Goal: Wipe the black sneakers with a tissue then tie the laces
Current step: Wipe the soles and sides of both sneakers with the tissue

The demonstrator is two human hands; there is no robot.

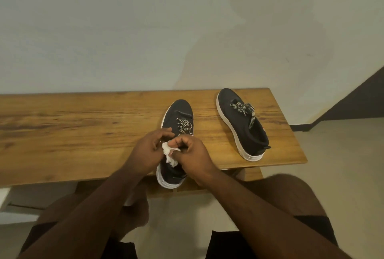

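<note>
- Head view, looking down on a wooden table [83,130]: two black sneakers with white soles stand on it, both with toes toward the far edge.
- Near sneaker [176,117]: lies at the table's near edge, its heel slightly overhanging that edge; its patterned laces [184,127] look loose, though a knot cannot be ruled out.
- Far sneaker [242,123]: stands well apart, toward the table's far right corner, untouched by either hand; its laces [244,109] lie bunched over the tongue.
- Tissue [169,154]: a crumpled white wad, held above the near sneaker's throat, between the two hands.
- Right hand [192,155]: fingers curled closed, pinching the tissue.
- Left hand [148,152]: fingers bent and also closed on the tissue's edge; whether it also steadies the shoe cannot be told.
- Step in hand, as judged: the wiping stage, with the tissue being gathered or re-folded over the near sneaker.
- Next move, as judged: press the wad to the upper and stroke along it while the other hand braces the shoe against sliding off the near edge; lacing comes afterwards.
</note>
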